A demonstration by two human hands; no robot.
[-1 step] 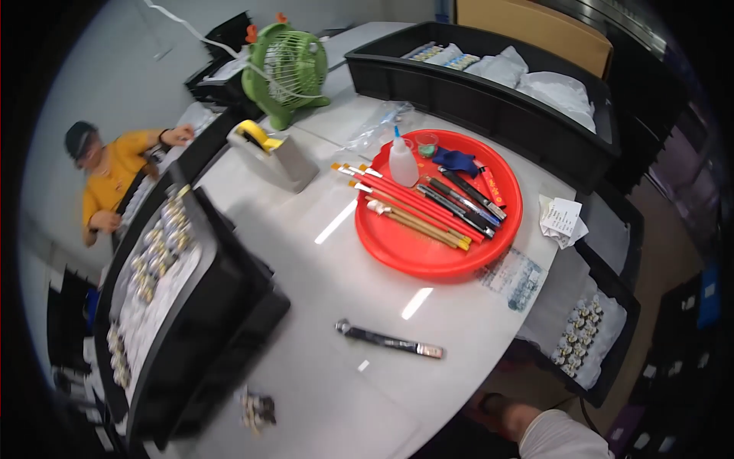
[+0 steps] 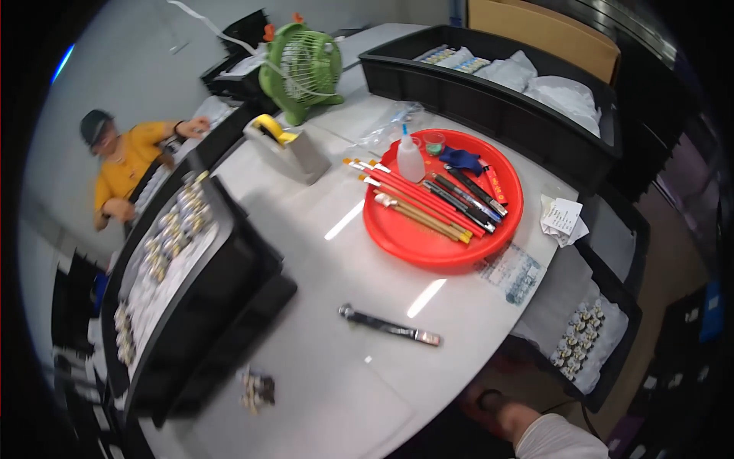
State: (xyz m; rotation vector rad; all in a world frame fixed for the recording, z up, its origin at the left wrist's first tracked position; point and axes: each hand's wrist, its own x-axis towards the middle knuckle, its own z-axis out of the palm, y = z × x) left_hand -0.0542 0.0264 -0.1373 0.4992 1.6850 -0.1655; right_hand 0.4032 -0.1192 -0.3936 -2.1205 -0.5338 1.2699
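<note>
My right arm, in a white sleeve with a dark band at the wrist, comes in at the lower right. My right hand [image 2: 475, 407] is low beside the table's edge, in shadow; its fingers cannot be made out. Nothing shows of my left hand. On the white table [image 2: 321, 375] lies a black marker pen [image 2: 390, 327]. A small figurine-like piece [image 2: 258, 390], blurred, is at the near left. Farther off, a round red tray [image 2: 413, 246] holds several brushes [image 2: 417, 200], pens, a blue cloth and a white squeeze bottle [image 2: 410, 161].
At the left, stacked black crates [image 2: 222, 329] hold rows of small pieces. A tape dispenser [image 2: 294, 153] and green fan [image 2: 302, 73] stand behind. A long black crate [image 2: 474, 99] is at the back; another crate [image 2: 612, 359] sits lower right. Across, a person in yellow [image 2: 130, 164] works.
The whole view has shifted slightly, with the far-left things farther right in it and the near things higher. My right hand stays low by the table's edge.
</note>
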